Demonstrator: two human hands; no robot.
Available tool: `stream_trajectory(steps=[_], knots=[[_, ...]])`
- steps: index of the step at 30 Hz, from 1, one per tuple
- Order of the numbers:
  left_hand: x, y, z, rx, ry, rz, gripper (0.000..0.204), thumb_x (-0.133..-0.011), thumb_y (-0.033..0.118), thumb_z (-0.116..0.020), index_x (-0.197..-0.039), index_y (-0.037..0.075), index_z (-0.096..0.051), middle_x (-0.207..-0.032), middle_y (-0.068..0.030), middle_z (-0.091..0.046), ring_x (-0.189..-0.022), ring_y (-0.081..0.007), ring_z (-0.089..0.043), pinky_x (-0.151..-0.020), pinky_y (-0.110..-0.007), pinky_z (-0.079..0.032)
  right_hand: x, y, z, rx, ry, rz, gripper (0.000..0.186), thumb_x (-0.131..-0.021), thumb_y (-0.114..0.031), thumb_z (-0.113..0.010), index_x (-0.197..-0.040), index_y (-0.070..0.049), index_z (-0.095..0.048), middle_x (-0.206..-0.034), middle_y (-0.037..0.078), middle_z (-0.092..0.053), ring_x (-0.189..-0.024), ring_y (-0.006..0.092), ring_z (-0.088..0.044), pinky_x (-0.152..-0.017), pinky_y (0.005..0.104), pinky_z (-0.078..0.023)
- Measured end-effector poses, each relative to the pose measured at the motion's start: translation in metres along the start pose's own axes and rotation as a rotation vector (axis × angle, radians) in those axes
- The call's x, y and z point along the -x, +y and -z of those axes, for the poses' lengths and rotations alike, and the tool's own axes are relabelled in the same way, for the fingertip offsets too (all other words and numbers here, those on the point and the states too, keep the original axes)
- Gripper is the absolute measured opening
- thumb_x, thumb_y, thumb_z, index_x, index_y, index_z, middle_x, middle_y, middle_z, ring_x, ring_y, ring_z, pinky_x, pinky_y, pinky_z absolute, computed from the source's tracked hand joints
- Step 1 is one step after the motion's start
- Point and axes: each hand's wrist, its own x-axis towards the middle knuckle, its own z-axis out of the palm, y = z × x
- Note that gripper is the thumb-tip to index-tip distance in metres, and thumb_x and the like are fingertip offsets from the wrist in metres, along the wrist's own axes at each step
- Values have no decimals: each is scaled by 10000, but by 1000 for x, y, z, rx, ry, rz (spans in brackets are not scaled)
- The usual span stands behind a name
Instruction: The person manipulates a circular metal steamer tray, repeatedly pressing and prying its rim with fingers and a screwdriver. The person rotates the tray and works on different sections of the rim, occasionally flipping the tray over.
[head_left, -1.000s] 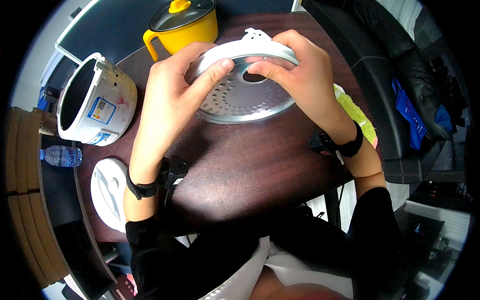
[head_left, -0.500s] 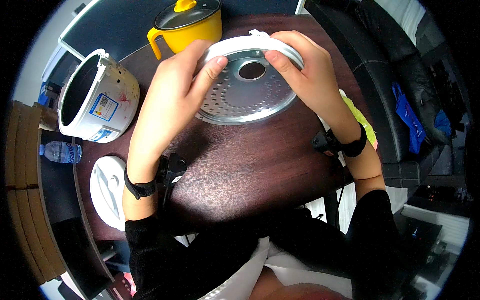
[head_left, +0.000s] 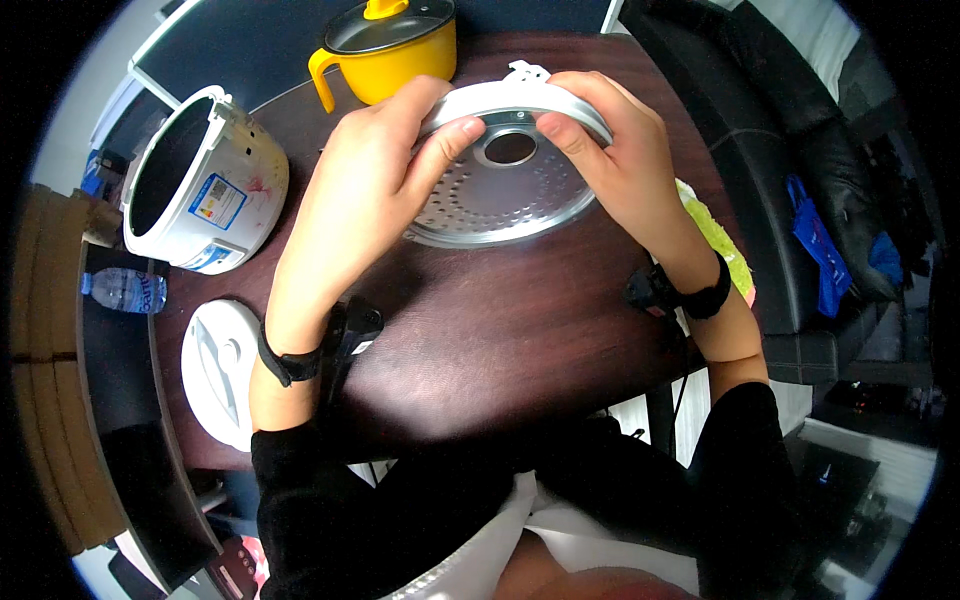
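Note:
My left hand (head_left: 370, 175) grips the left of a round lid (head_left: 505, 200), its thumb over the white rim and its fingers curled around the outside. The lid has a silver underside with rings of small holes and a larger central opening. My right hand (head_left: 625, 155) grips the right of the same rim, thumb beside the opening. A small white fitting (head_left: 526, 72) sticks up at the lid's far edge. The lid is held at a tilt over the dark wooden table (head_left: 520, 330). Both wrists wear black straps with small devices.
A white cooker body (head_left: 230, 200) stands left, with a white oval cover (head_left: 215, 370) nearer me and a water bottle (head_left: 125, 290) beyond the table edge. A yellow pot (head_left: 390, 65) stands at the back. A green cloth (head_left: 730, 255) lies right, beside a black sofa (head_left: 760, 160) holding a blue bag (head_left: 820, 255).
My right thumb has moved rightward along the rim, uncovering the central opening. My left hand has shifted a little to the right, still holding the lid with my right.

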Motion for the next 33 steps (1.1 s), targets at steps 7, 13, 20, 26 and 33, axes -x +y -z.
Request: stream_trajectory(steps=[7,13,20,26,33], knots=[[0,8,6,98,-68,18,310,-923,313,-662,-1010,17,-626,-741,-149,-661,-674,-275,-672,-607,-345,-494,-16,-11,15,-84,-151,1,223,-909,-222,-654,-976,-10,-672,-892,144,-676,-814,297,-679,-710,354,-517],[0,12,7,138,-73,-4,308,-910,304,-676,-997,11,-633,-740,-162,-657,-674,-286,-670,-610,-349,-490,-44,-14,2,-227,-363,-89,204,-897,-190,-656,-894,11,-693,-752,124,-669,-672,166,-629,-644,298,-491],[1,8,6,119,-33,-33,319,-899,306,-683,-989,4,-637,-733,-180,-652,-679,-316,-664,-612,-369,-487,-40,-24,-1,-200,-282,-188,178,-914,-135,-645,-908,29,-714,-841,84,-696,-767,109,-634,-710,243,-491],[-1,4,5,150,-17,-39,318,-896,303,-683,-967,-4,-646,-737,-195,-651,-694,-328,-667,-625,-382,-491,-41,-25,0,-263,-21,-229,178,-918,-130,-647,-942,28,-727,-874,75,-725,-816,99,-659,-754,234,-513],[-2,4,7,166,-23,1,318,-891,301,-690,-951,-9,-649,-744,-202,-655,-714,-333,-678,-638,-382,-500,-51,-23,14,-215,-113,-223,193,-921,-159,-665,-954,23,-720,-895,64,-732,-824,98,-664,-751,237,-525]])
